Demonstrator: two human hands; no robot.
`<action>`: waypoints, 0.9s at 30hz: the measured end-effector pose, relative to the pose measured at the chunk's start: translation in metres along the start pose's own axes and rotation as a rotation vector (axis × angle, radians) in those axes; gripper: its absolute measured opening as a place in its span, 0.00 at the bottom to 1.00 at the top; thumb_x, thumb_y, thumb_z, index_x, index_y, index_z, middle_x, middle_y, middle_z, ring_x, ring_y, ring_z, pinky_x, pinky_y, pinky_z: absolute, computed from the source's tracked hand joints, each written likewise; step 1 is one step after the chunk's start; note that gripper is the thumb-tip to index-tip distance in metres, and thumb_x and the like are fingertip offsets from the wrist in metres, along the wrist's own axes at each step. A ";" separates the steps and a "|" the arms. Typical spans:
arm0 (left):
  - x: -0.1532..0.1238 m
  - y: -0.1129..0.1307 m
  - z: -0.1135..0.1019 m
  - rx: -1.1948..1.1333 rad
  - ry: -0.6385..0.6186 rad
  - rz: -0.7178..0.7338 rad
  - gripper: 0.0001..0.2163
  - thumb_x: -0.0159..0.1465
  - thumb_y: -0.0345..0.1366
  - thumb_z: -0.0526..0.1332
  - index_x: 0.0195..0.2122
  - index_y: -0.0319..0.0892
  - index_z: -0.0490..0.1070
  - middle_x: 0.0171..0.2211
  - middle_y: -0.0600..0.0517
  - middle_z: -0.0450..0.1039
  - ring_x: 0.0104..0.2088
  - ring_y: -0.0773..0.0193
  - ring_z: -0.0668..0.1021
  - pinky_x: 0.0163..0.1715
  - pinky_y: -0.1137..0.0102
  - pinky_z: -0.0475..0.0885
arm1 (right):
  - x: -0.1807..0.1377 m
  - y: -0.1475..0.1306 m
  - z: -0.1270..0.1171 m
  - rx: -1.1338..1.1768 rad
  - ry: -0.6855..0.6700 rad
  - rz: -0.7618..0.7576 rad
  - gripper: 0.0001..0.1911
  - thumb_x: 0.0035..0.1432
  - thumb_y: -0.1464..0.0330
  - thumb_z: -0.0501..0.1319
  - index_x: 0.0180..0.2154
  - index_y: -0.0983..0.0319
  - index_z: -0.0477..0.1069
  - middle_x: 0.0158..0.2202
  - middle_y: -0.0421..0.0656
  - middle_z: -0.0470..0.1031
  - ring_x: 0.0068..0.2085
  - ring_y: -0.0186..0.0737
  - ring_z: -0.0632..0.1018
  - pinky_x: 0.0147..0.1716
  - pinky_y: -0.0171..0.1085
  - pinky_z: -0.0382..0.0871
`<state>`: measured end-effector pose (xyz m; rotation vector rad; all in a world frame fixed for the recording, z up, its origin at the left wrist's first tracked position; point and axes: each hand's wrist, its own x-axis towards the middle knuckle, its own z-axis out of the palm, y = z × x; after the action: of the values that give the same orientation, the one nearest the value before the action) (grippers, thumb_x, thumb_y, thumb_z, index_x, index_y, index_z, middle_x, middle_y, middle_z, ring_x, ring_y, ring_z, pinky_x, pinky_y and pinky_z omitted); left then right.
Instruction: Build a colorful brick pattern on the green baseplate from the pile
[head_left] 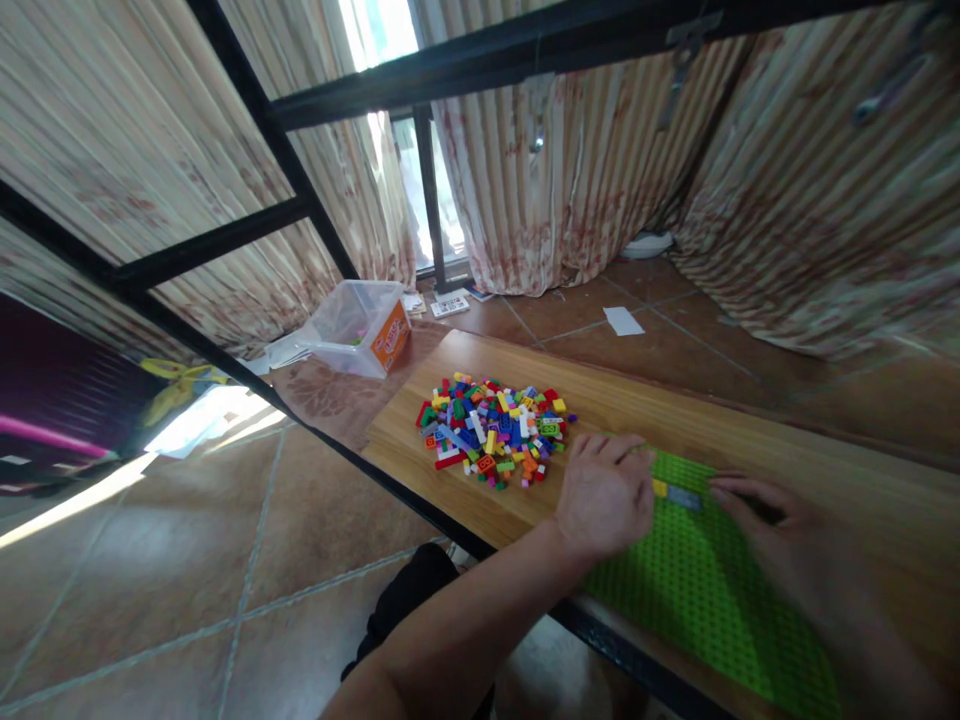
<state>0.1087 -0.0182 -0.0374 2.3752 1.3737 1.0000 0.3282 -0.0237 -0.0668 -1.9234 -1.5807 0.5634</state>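
A green studded baseplate (697,590) lies on the wooden table (750,430) in front of me. My left hand (604,495) rests flat on the plate's left edge, fingers stretched out, holding nothing. My right hand (780,530) reaches in from the right, slightly blurred, its fingertips close to a grey brick (684,497) and a small yellow brick (659,488) that sit on the plate. A pile of several loose coloured bricks (491,428) lies on the table to the left of my left hand.
A clear plastic tub with an orange label (361,326) stands on the tiled floor beyond the table's far left corner. Papers (622,320) lie on the floor near the curtains. Black metal frame bars (285,160) cross overhead and along the table's near edge.
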 end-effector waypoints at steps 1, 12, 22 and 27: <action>0.002 -0.004 -0.002 -0.014 0.025 -0.021 0.12 0.66 0.32 0.55 0.48 0.40 0.74 0.52 0.48 0.76 0.49 0.57 0.76 0.53 0.59 0.69 | -0.001 -0.003 -0.002 -0.013 0.019 0.040 0.20 0.52 0.50 0.58 0.36 0.56 0.79 0.45 0.46 0.80 0.47 0.54 0.79 0.50 0.52 0.70; 0.025 -0.055 -0.038 -0.365 0.418 -0.322 0.11 0.63 0.27 0.56 0.40 0.42 0.76 0.42 0.46 0.79 0.45 0.60 0.79 0.49 0.63 0.73 | -0.004 -0.033 -0.003 0.135 0.308 0.060 0.15 0.54 0.57 0.60 0.35 0.59 0.78 0.39 0.47 0.82 0.40 0.49 0.81 0.44 0.49 0.73; 0.032 -0.085 -0.079 -0.534 0.703 -0.535 0.10 0.58 0.32 0.61 0.40 0.40 0.79 0.34 0.49 0.79 0.37 0.62 0.78 0.42 0.68 0.72 | -0.009 -0.048 0.002 0.127 0.256 -0.056 0.18 0.57 0.54 0.58 0.36 0.59 0.79 0.39 0.49 0.82 0.41 0.50 0.81 0.43 0.47 0.73; 0.027 -0.114 -0.124 -0.715 1.026 -0.723 0.09 0.54 0.32 0.61 0.35 0.40 0.79 0.35 0.51 0.78 0.33 0.67 0.78 0.34 0.73 0.69 | -0.016 -0.063 0.018 0.072 0.231 -0.166 0.16 0.59 0.54 0.58 0.37 0.56 0.78 0.40 0.46 0.81 0.44 0.50 0.80 0.48 0.49 0.71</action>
<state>-0.0411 0.0484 0.0099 0.7002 1.5283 2.0562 0.2668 -0.0279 -0.0388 -1.7162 -1.5312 0.3121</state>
